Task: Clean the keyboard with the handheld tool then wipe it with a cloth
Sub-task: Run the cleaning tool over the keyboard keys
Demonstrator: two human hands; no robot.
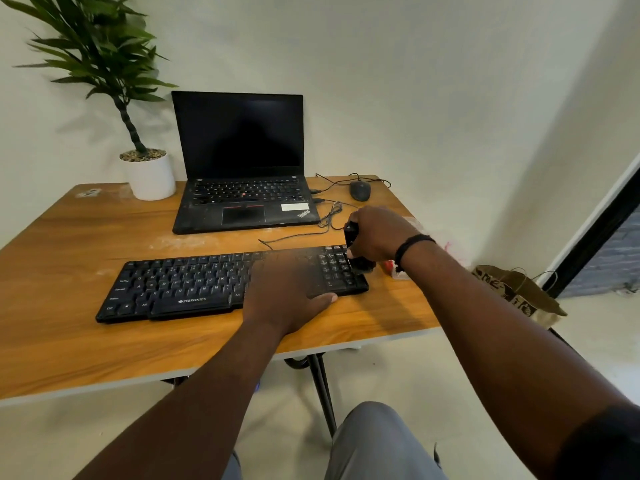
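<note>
A black keyboard [180,287] lies across the front of the wooden table [69,237]. My left hand [287,296] lies flat on its right-middle part, fingers straight, thumb at the front edge, covering several keys. My right hand [377,237] grips a small black handheld tool [355,251] upright, its lower end down on the number pad at the keyboard's right end. Most of the tool is hidden inside my fist. A pale, whitish cloth-like thing [446,244] lies behind my right wrist, mostly hidden.
An open black laptop [242,168] stands behind the keyboard, with a wired mouse [360,190] and loose cables [329,220] to its right. A potted plant [150,174] stands at the back left. A brown paper bag [519,292] sits on the floor right of the table.
</note>
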